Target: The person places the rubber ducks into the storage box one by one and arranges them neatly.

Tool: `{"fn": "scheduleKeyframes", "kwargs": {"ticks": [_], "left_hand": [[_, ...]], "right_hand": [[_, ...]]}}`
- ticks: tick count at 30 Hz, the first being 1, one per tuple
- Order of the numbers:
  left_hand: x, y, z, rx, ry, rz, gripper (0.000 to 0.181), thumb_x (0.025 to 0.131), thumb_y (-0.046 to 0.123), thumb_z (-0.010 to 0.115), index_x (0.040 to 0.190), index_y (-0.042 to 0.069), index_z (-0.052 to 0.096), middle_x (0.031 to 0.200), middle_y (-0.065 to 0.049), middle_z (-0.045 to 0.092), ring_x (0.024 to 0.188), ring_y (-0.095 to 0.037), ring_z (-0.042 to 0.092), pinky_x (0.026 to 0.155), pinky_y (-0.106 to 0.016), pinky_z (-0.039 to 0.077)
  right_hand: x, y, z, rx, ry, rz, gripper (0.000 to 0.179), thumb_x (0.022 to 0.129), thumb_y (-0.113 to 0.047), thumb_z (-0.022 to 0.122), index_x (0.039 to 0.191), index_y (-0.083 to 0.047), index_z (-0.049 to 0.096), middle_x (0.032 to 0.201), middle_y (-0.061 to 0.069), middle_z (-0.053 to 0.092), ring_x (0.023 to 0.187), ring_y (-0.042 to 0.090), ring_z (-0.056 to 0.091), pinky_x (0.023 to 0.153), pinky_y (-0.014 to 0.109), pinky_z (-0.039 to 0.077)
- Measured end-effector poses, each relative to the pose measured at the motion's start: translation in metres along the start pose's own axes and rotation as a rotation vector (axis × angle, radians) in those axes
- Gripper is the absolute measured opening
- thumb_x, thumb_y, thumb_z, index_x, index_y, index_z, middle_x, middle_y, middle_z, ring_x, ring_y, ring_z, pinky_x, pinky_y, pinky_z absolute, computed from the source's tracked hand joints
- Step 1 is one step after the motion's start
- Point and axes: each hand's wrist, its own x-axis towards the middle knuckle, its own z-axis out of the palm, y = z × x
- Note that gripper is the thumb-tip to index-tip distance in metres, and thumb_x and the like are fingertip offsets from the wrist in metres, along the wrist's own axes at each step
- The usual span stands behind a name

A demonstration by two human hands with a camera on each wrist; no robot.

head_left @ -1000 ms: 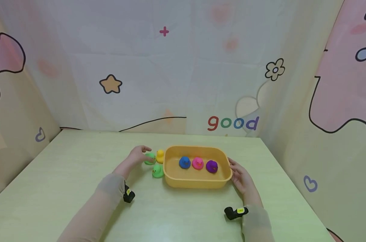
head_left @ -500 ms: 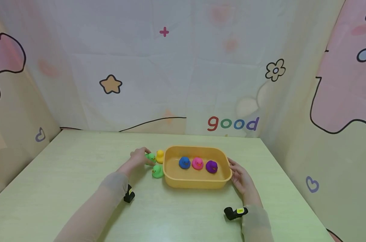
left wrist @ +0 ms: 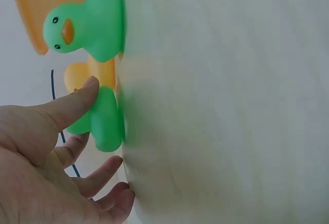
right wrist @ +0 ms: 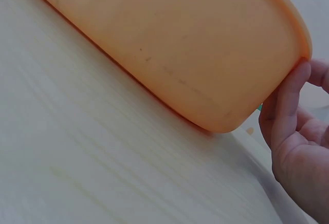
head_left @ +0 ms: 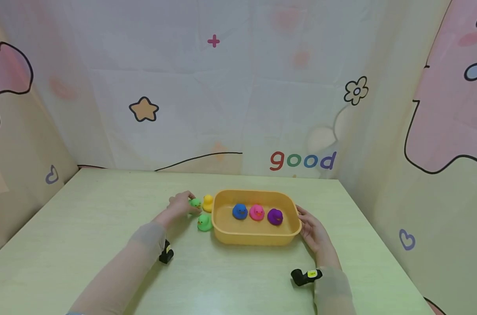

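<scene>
My left hand (head_left: 179,204) pinches a green rubber duck (head_left: 196,203) between thumb and fingers, left of a yellow tub (head_left: 254,239). In the left wrist view the thumb lies across that duck, which sits on or just at the tabletop. A second green duck (head_left: 204,222) stands nearer, beside the tub's left end. Behind it is a yellow duck (head_left: 208,203). Inside the tub sit a blue duck (head_left: 240,211), a pink duck (head_left: 257,212) and a purple duck (head_left: 275,216). My right hand (head_left: 314,229) rests its fingers against the outside of the tub's right end.
The pale wooden table (head_left: 230,280) reaches back to a printed cloth wall (head_left: 183,87). Cloth also hangs along the left and right sides. A small black camera (head_left: 166,253) sits at the left wrist, and another black camera (head_left: 305,276) at the right.
My left hand's fingers have closed in around the farther green duck and now pinch it. The right hand and the tub have stayed in place.
</scene>
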Motion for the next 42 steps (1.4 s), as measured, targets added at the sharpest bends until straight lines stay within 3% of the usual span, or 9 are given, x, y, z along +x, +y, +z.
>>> {"fn": "scheduleKeyframes", "kwargs": {"ticks": [4, 9, 13, 17, 20, 23, 26, 32, 42], "left_hand": [[0.002, -0.005, -0.006, -0.032, -0.028, 0.02, 0.049, 0.081, 0.018, 0.078, 0.12, -0.002, 0.057, 0.124, -0.025, 0.056, 0.12, -0.043, 0.046, 0.105, -0.055, 0.036], [0.004, -0.012, -0.013, -0.136, -0.077, 0.02, 0.056, 0.086, 0.018, 0.073, 0.132, -0.005, 0.051, 0.14, -0.031, 0.046, 0.13, -0.045, 0.043, 0.111, -0.055, 0.035], [0.002, -0.015, -0.017, -0.218, -0.07, 0.026, 0.056, 0.088, 0.016, 0.07, 0.136, -0.005, 0.048, 0.143, -0.032, 0.042, 0.133, -0.046, 0.04, 0.112, -0.055, 0.033], [-0.003, -0.02, -0.019, -0.386, -0.064, 0.016, 0.058, 0.09, 0.013, 0.067, 0.141, -0.004, 0.043, 0.146, -0.033, 0.038, 0.131, -0.042, 0.044, 0.109, -0.05, 0.04], [-0.005, -0.024, -0.019, -0.565, -0.08, 0.004, 0.061, 0.092, 0.007, 0.063, 0.145, -0.005, 0.037, 0.141, -0.031, 0.044, 0.119, -0.031, 0.056, 0.104, -0.042, 0.047], [-0.006, -0.029, -0.02, -0.705, -0.099, -0.013, 0.062, 0.094, 0.003, 0.06, 0.148, -0.005, 0.032, 0.127, -0.02, 0.053, 0.105, -0.02, 0.06, 0.102, -0.036, 0.048], [-0.009, -0.032, -0.022, -0.795, -0.117, -0.03, 0.064, 0.095, 0.002, 0.058, 0.151, -0.005, 0.028, 0.118, -0.01, 0.054, 0.102, -0.016, 0.06, 0.106, -0.038, 0.046], [-0.014, -0.038, -0.023, -0.823, -0.133, -0.021, 0.064, 0.095, 0.001, 0.057, 0.151, -0.005, 0.027, 0.12, -0.011, 0.055, 0.099, -0.011, 0.062, 0.109, -0.04, 0.043], [-0.019, -0.043, -0.021, -0.861, -0.122, -0.024, 0.065, 0.092, -0.002, 0.06, 0.149, -0.007, 0.029, 0.112, -0.005, 0.057, 0.093, -0.005, 0.062, 0.095, -0.026, 0.052]], "right_hand": [[0.0, 0.0, 0.0, -0.01, -0.012, -0.007, 0.031, 0.102, 0.001, 0.034, 0.115, -0.015, 0.058, 0.1, -0.001, 0.066, 0.083, 0.005, 0.067, 0.068, 0.014, 0.055], [0.0, -0.001, 0.001, -0.001, -0.001, 0.0, 0.03, 0.101, 0.0, 0.035, 0.115, -0.015, 0.058, 0.101, -0.001, 0.066, 0.084, 0.005, 0.067, 0.07, 0.015, 0.055], [0.0, 0.0, 0.001, 0.005, 0.014, 0.005, 0.031, 0.101, 0.001, 0.036, 0.113, -0.016, 0.06, 0.101, -0.001, 0.066, 0.084, 0.005, 0.067, 0.07, 0.014, 0.055], [0.0, 0.0, 0.001, 0.01, 0.018, 0.007, 0.033, 0.101, 0.001, 0.035, 0.111, -0.016, 0.062, 0.1, -0.001, 0.066, 0.083, 0.005, 0.067, 0.07, 0.014, 0.055], [0.0, 0.001, 0.0, 0.016, 0.017, 0.012, 0.031, 0.102, 0.001, 0.035, 0.113, -0.015, 0.06, 0.1, -0.001, 0.066, 0.084, 0.006, 0.067, 0.07, 0.014, 0.055], [0.001, 0.001, 0.0, 0.013, 0.019, 0.012, 0.028, 0.102, 0.001, 0.036, 0.118, -0.013, 0.054, 0.101, 0.0, 0.066, 0.084, 0.006, 0.067, 0.07, 0.015, 0.055], [0.001, 0.0, 0.002, 0.006, 0.017, 0.014, 0.026, 0.102, 0.001, 0.035, 0.122, -0.011, 0.048, 0.101, 0.0, 0.066, 0.084, 0.006, 0.067, 0.07, 0.014, 0.055], [-0.001, -0.002, 0.004, -0.007, 0.019, 0.016, 0.026, 0.101, 0.001, 0.037, 0.12, -0.012, 0.05, 0.101, 0.0, 0.066, 0.084, 0.006, 0.067, 0.071, 0.015, 0.055], [0.0, -0.005, 0.003, -0.009, 0.021, 0.03, 0.027, 0.101, 0.0, 0.037, 0.118, -0.014, 0.053, 0.102, -0.002, 0.066, 0.086, 0.005, 0.066, 0.073, 0.014, 0.055]]}}
